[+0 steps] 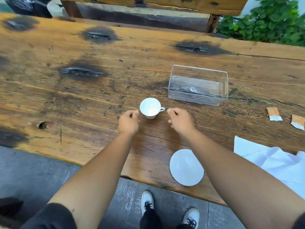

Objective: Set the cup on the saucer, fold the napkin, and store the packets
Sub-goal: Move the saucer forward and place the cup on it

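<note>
A white cup [150,107] stands upright on the wooden table [82,100], its handle pointing right. My left hand [129,121] hovers just left of the cup with curled fingers, holding nothing. To the cup's right is my right hand [179,121], thumb and fingers near the handle but apart from it. A white saucer [186,167] lies near the table's front edge. An unfolded white napkin [270,161] lies at the right. Two orange-and-white packets [274,114] [297,121] rest beyond the napkin.
A clear plastic box [198,85] stands open behind and to the right of the cup. A wooden bench [148,4] runs along the far side. Green plants [272,22] grow at the back right. My shoes [147,202] stand on grey floor below the table edge.
</note>
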The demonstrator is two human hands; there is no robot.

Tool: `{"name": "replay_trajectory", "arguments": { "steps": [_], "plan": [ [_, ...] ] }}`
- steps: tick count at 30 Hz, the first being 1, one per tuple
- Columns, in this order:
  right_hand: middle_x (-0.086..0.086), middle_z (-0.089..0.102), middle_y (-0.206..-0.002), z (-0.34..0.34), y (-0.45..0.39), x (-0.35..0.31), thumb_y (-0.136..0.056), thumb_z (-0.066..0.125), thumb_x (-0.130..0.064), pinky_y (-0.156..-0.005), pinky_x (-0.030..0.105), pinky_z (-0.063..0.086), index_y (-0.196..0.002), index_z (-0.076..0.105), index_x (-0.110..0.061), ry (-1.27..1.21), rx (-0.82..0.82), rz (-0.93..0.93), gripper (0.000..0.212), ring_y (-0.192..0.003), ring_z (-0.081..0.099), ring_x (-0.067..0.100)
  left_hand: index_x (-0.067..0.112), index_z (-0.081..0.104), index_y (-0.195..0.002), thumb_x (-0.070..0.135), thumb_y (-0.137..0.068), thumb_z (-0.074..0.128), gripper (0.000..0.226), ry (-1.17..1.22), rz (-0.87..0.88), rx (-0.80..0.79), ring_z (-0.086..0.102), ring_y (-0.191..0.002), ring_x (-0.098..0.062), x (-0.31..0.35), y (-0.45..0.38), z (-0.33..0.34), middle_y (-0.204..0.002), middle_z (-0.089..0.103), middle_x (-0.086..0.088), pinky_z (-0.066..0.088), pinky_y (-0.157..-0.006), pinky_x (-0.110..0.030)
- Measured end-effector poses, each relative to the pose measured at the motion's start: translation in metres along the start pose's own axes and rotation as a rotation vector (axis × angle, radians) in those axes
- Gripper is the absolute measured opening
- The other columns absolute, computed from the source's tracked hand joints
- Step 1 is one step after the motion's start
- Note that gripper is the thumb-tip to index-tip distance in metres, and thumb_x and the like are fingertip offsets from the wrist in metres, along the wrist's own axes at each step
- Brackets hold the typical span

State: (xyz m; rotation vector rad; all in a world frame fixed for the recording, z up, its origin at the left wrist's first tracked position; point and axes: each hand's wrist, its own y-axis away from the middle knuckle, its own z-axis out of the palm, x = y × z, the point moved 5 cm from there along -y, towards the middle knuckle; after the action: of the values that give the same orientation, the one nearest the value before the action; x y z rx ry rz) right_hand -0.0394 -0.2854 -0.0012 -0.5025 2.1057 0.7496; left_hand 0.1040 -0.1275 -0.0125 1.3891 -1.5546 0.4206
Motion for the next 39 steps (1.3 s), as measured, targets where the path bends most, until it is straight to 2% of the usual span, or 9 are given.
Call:
{"name": "replay_trajectory", "arguments": {
  "steps": [4,8,11,13,18,22,27,32,39],
  "plan": [
    [0.008,0.07,-0.106,0.035,-0.037,-0.005,-0.09,0.041,-0.037,-0.082,0.052,0.054,-0.106,0.068,-0.022,-0.055,0.013,0.059,0.035,-0.094,0.064,0.031,0.022,0.065,-0.093,0.026,-0.095,0.048,0.018,0.064,-0.099,-0.08,0.063,-0.059,-0.008,-0.003,-0.032,0.019,-0.068,0.065,0.007,0.051,-0.06,-0.028],
    [0.013,0.069,-0.095,0.052,-0.056,0.006,-0.092,0.039,-0.034,-0.075,0.051,0.057,-0.101,0.067,-0.017,-0.062,0.011,0.114,0.034,-0.086,0.066,0.034,0.019,0.065,-0.098,0.022,-0.097,0.046,0.019,0.125,-0.093,-0.127,0.062,-0.059,-0.012,-0.005,-0.041,0.035,-0.075,0.064,0.005,0.05,-0.061,-0.029],
    [0.006,0.065,-0.078,0.053,-0.058,0.011,-0.094,0.043,-0.028,-0.06,0.036,0.059,-0.1,0.067,-0.012,-0.211,0.047,0.167,0.029,-0.072,0.068,0.025,0.018,0.066,-0.098,0.021,-0.097,0.046,0.02,0.151,-0.097,-0.132,0.061,-0.06,-0.009,-0.001,-0.04,0.039,-0.07,0.063,0.008,0.052,-0.059,-0.032],
    [0.007,0.066,-0.081,0.045,-0.05,0.012,-0.094,0.045,-0.026,-0.062,0.034,0.06,-0.103,0.068,-0.012,-0.248,0.075,0.179,0.028,-0.067,0.066,0.02,0.019,0.065,-0.099,0.021,-0.097,0.046,0.019,0.136,-0.09,-0.151,0.063,-0.062,-0.009,0.002,-0.032,0.039,-0.071,0.063,0.01,0.054,-0.059,-0.031],
    [0.008,0.067,-0.093,-0.003,0.019,0.024,-0.095,0.046,-0.025,-0.056,0.024,0.057,-0.099,0.068,-0.016,-0.288,0.105,0.17,0.024,-0.078,0.064,0.019,0.02,0.07,-0.088,0.02,-0.095,0.049,0.022,0.084,0.044,-0.252,0.062,-0.059,-0.002,0.013,0.035,0.039,-0.069,0.067,0.006,0.05,-0.053,-0.023],
    [-0.005,0.068,-0.084,-0.045,0.106,0.062,-0.093,0.047,-0.027,-0.057,0.023,0.057,-0.085,0.068,-0.028,-0.252,0.169,0.208,0.022,-0.067,0.066,0.01,0.016,0.07,-0.079,0.021,-0.093,0.049,0.026,0.048,0.046,-0.394,0.059,-0.063,-0.015,-0.004,0.117,0.051,-0.073,0.068,-0.004,0.052,-0.063,-0.035],
    [0.003,0.068,-0.088,-0.058,0.161,0.117,-0.095,0.048,-0.023,-0.061,0.028,0.059,-0.094,0.069,-0.018,-0.27,0.219,0.275,0.022,-0.069,0.066,0.011,0.024,0.07,-0.086,0.024,-0.096,0.048,0.024,0.002,-0.008,-0.459,0.066,-0.068,0.005,-0.036,0.182,0.068,-0.084,0.073,-0.001,0.051,-0.056,-0.022],
    [-0.004,0.068,-0.085,-0.053,0.177,0.14,-0.095,0.046,-0.026,-0.06,0.026,0.059,-0.077,0.068,-0.03,-0.223,0.194,0.255,0.029,-0.071,0.067,0.007,0.038,0.064,-0.073,0.028,-0.095,0.049,0.028,-0.038,-0.019,-0.446,0.068,-0.072,-0.002,-0.052,0.198,0.07,-0.083,0.073,0.002,0.059,-0.072,-0.042],
    [-0.002,0.067,-0.086,-0.046,0.173,0.148,-0.096,0.045,-0.031,-0.06,0.027,0.06,-0.082,0.065,-0.029,-0.233,0.184,0.244,0.024,-0.07,0.068,0.008,0.042,0.064,-0.075,0.031,-0.095,0.049,0.027,-0.084,-0.006,-0.427,0.069,-0.08,-0.014,-0.056,0.195,0.07,-0.084,0.074,0.002,0.057,-0.075,-0.047]
  ]
}}
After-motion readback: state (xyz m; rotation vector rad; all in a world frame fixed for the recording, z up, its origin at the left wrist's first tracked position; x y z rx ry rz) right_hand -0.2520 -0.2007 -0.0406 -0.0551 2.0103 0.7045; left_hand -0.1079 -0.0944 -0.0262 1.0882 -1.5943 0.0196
